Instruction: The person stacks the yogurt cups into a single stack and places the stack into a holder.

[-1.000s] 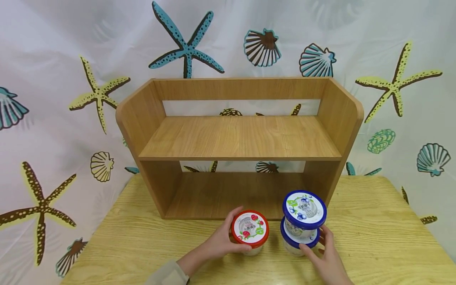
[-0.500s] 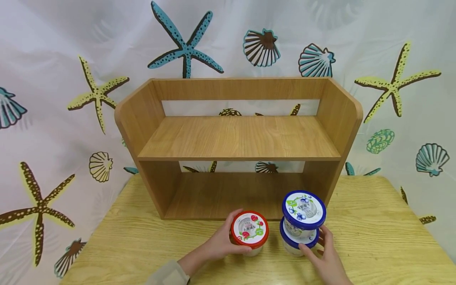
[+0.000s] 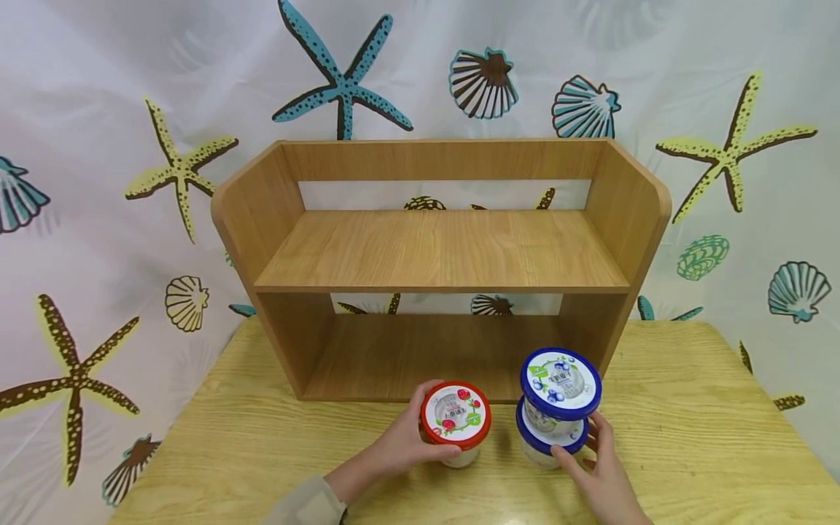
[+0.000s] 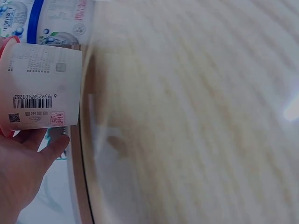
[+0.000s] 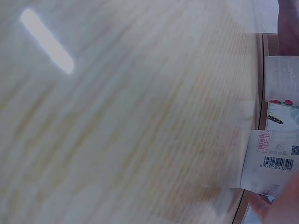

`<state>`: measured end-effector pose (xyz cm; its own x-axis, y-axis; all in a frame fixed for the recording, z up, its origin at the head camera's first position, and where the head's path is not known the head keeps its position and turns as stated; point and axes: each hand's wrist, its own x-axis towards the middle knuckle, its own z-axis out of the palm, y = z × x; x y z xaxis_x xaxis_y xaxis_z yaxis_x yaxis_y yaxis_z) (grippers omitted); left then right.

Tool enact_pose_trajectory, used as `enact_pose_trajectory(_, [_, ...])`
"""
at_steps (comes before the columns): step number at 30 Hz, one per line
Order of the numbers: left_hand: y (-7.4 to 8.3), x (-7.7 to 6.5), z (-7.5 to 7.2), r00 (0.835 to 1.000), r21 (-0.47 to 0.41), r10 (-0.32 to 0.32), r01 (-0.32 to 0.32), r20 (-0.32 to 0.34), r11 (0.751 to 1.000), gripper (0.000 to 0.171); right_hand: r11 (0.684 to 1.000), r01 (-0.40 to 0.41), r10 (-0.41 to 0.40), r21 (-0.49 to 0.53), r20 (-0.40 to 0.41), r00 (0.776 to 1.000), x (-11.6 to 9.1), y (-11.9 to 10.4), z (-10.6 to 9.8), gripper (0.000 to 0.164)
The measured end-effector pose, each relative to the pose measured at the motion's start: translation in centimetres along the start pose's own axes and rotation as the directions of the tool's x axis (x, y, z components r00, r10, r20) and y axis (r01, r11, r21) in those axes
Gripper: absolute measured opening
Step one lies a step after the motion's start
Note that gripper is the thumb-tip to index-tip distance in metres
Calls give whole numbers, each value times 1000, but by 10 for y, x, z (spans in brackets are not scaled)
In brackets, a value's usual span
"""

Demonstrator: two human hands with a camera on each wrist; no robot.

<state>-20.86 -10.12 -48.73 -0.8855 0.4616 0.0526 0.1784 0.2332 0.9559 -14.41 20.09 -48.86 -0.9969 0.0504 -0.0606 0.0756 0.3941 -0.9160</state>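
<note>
My left hand [image 3: 400, 445] grips a round tub [image 3: 456, 414] with a red lid and strawberry print, thumb in front and fingers behind. In the left wrist view its barcoded side faces the camera; whether its base touches the table I cannot tell. To its right stand two blueberry-print tubs with blue lids, one on the other. The upper tub [image 3: 561, 383] sits off centre, slightly back, on the lower tub [image 3: 539, 456]. My right hand [image 3: 602, 474] holds the lower one between thumb and fingers. The right wrist view shows a barcoded tub wall [image 5: 273, 158] beside that hand.
A two-level wooden shelf [image 3: 433, 251] stands just behind the tubs, its side panels rising left and right. The light wooden tabletop [image 3: 709, 430] stretches to both sides. Behind hangs a white curtain [image 3: 420, 65] with starfish and shell prints.
The red-lidded tub has shifted slightly left and up in the view with my left hand. My right hand and the stacked blue-lidded tubs stay put. The head view has tilted a little.
</note>
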Motion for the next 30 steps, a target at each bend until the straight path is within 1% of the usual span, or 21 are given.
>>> enact_pose_trajectory(3, [4, -1, -3, 1000, -12, 3, -3, -13, 1000, 95, 1000, 8, -8, -2, -2, 1000, 0, 0, 0, 85])
enact_pose_trajectory(9, [16, -4, -10, 999, -19, 9, -9, -40, 1000, 95, 1000, -29, 29, -3, 16, 999, 2, 1, -1, 87])
enact_pose_trajectory(14, [26, -4, -14, 998, -9, 52, -53, -38, 999, 93, 999, -47, 47, -3, 24, 999, 3, 2, -1, 89])
enact_pose_trajectory(20, [41, -4, -19, 995, 24, 88, -87, -48, 996, 93, 1000, -25, 25, 3, 15, 1000, 2, 2, -1, 88])
enact_pose_trajectory(27, [58, -1, -27, 993, 53, 107, -104, -52, 993, 94, 999, -40, 40, -6, 16, 999, 2, 2, -2, 88])
enact_pose_trajectory(30, [66, 1, -30, 992, 47, 121, -119, -41, 992, 93, 999, -42, 42, -7, 16, 999, 2, 1, -2, 88])
